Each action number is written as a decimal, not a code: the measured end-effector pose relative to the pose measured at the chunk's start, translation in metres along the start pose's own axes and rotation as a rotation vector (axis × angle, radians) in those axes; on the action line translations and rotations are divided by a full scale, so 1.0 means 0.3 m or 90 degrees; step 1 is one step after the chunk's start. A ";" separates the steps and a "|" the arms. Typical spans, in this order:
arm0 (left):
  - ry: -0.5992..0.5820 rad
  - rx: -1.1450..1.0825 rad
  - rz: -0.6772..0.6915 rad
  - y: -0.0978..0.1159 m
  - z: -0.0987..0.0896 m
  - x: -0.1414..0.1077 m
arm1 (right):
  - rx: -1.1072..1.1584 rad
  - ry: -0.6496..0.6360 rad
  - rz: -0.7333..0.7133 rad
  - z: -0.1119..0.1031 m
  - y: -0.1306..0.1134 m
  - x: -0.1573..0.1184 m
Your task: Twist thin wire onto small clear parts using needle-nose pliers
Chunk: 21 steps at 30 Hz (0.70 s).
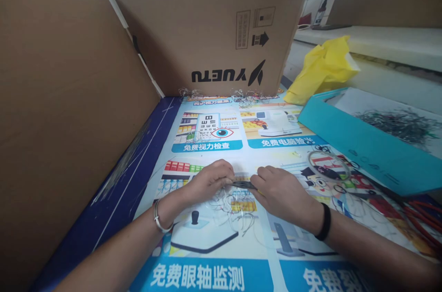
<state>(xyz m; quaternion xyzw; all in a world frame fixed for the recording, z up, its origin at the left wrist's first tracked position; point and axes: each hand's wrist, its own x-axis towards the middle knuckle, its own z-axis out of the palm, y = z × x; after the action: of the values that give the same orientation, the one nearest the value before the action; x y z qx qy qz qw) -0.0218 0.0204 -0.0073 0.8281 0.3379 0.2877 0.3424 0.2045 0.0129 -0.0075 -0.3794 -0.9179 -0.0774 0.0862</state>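
Note:
My left hand [213,178], with a silver bangle at the wrist, is closed in a pinch on thin wires at the middle of the printed sheet [255,248]. Facing it, my right hand [281,193], with a black band at the wrist, is wrapped round a dark tool [244,184], whose tip points left and reaches my left fingertips. The tool's handle is mostly hidden in my right hand. Below and between the hands, a loose tangle of thin wires [238,211] lies on the sheet.
Cardboard panels [207,20] stand at the left and back. At the right are a teal box [369,144] holding many thin wires, a yellow bag [321,71], a coil [328,165], small scissors [355,192] and red-handled tools [423,220]. Wire bits lie along the back panel.

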 end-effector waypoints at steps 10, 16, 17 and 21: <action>-0.021 0.063 0.012 -0.015 -0.006 -0.003 | -0.015 0.006 -0.010 -0.011 -0.001 -0.009; -0.020 0.088 0.029 -0.011 -0.002 -0.003 | -0.022 0.014 -0.012 0.004 -0.003 -0.017; -0.018 0.093 0.028 -0.010 -0.002 -0.003 | -0.022 0.018 -0.013 0.007 -0.005 -0.017; -0.013 0.102 0.013 -0.008 0.003 -0.003 | -0.027 0.031 -0.013 0.013 -0.014 -0.018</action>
<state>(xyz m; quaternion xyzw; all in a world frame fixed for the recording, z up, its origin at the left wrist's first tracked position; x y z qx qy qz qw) -0.0224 0.0207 -0.0099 0.8592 0.3476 0.2549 0.2757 0.2049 0.0072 -0.0128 -0.3701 -0.9174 -0.1071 0.0994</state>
